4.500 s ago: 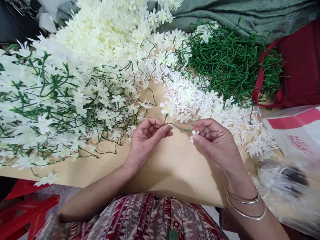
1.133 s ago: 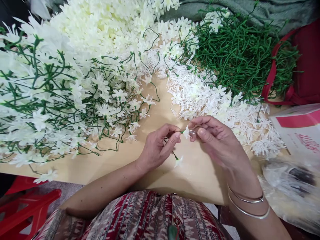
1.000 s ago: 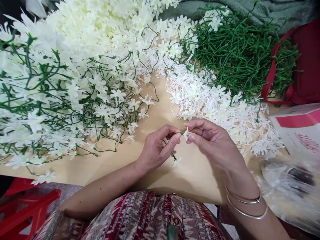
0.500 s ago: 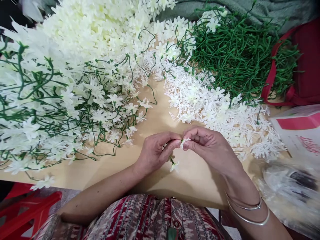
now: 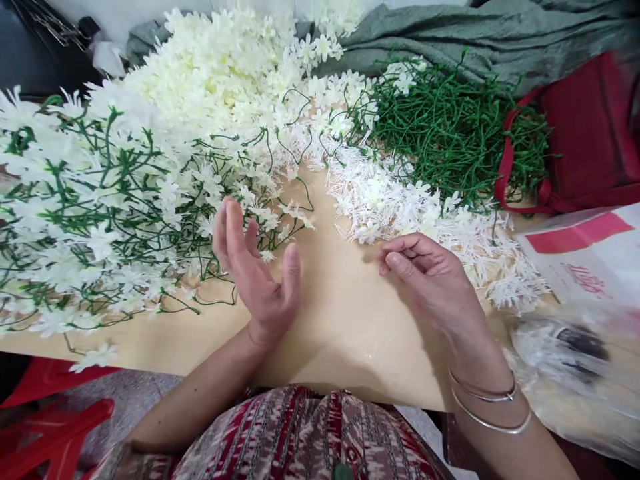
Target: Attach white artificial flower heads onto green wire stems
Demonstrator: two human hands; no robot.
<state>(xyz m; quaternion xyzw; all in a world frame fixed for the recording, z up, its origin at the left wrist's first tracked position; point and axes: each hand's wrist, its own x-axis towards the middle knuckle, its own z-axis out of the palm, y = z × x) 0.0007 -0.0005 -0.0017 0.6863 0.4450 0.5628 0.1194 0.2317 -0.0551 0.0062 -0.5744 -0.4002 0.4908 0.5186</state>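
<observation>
Fingers (image 5: 234,230) of my left hand (image 5: 267,293) spread wide, thumb well apart from the rest, and I see nothing in them. They hang just in front of the heap of white flowers on green stems (image 5: 107,243), which fills the left side of the bench (image 5: 340,320). My right hand (image 5: 440,287) is curled narrow above the bench, near the white strands (image 5: 395,193); I cannot tell whether its thumb and fingertips meet or have something small between them. Around that wrist I wear 2 bracelets (image 5: 505,431).

At the far side sits a tall mound of pale yellow flowers (image 5: 215,73). To the right of it lies a tangle of bare green stems (image 5: 450,127), with a few white blossoms at its edge and a grey-green cloth (image 5: 430,30) behind. A red bag (image 5: 590,133) sits beside the stems, its strap lying against them. Nearer me on the right are a white packet with a pink stripe (image 5: 590,263) and clear plastic (image 5: 560,400).
</observation>
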